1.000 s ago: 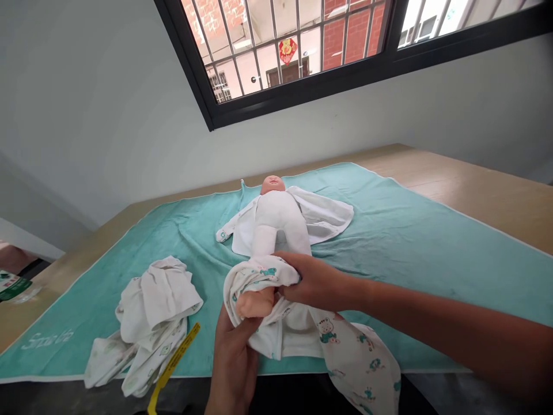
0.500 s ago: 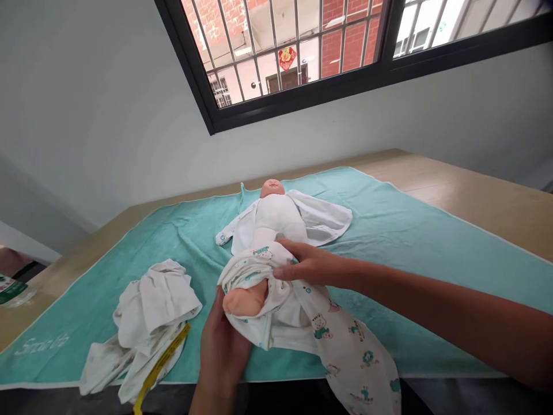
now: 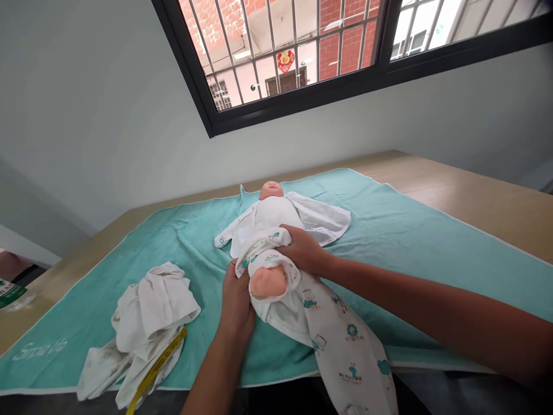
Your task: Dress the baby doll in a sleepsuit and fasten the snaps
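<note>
A baby doll [image 3: 273, 214] with a white cloth body lies on its back on a teal towel [image 3: 415, 242], on top of an open white jacket [image 3: 322, 219]. White printed baby trousers [image 3: 337, 340] are bunched around its legs, and one pink foot [image 3: 268, 282] sticks out of the cloth. My left hand [image 3: 236, 297] grips the bunched trousers on the left side of the foot. My right hand [image 3: 302, 251] is closed on the trousers' waist at the doll's hips. The free trouser leg trails towards me over the table's edge.
A crumpled white garment [image 3: 149, 311] lies on the towel at the left, with a yellow strip [image 3: 155, 369] beside it. The towel covers a wooden table [image 3: 475, 190] under a barred window [image 3: 302, 46]. A green-and-white packet [image 3: 8, 288] sits at the far left.
Both hands have moved away from me along the doll's legs, drawing the bunched trousers up to its hips. More of the foot is out of the cloth.
</note>
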Tool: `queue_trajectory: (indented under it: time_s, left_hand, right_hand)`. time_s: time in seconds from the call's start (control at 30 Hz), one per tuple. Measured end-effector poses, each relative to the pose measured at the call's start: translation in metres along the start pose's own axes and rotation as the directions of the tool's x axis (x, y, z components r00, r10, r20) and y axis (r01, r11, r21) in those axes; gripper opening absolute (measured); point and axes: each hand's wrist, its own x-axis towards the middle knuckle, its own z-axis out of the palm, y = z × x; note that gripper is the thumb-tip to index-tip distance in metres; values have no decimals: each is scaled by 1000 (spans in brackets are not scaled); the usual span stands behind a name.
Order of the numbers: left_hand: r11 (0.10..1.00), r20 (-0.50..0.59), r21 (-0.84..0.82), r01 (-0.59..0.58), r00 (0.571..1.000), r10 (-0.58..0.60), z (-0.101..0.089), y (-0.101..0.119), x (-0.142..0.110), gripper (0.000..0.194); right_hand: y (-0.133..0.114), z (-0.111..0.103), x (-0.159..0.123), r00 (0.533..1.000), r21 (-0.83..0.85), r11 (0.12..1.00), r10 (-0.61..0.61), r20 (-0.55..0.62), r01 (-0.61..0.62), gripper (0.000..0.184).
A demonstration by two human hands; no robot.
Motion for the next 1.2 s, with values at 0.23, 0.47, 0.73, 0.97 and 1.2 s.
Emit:
queue_trajectory:
  time_s: [0.23, 0.47, 0.73, 0.97, 1.2]
  left_hand:
    - [906, -182, 423, 9, 980, 75, -29, -2, 4, 27]
    - [810, -262, 509, -291, 844, 468, -54, 38, 7, 29]
    - [509, 494, 720, -472, 864, 103, 37, 35, -12, 39]
    - [569, 458, 732, -374, 889, -5, 51, 35, 16, 27]
    - [608, 219, 755, -247, 968, 122, 37, 40, 38, 17]
  right_hand:
    - [12, -2, -6, 974, -128, 979, -134, 184, 159, 19]
    - [9, -25, -19, 889, 24, 982, -180, 420, 188, 36]
    - [27, -27, -14, 916, 374, 926, -110, 386, -46, 21]
    - [18, -59, -14, 868, 535, 764, 64, 493, -360, 23]
    - [11, -72, -9, 543, 170, 903, 80, 836, -394, 37]
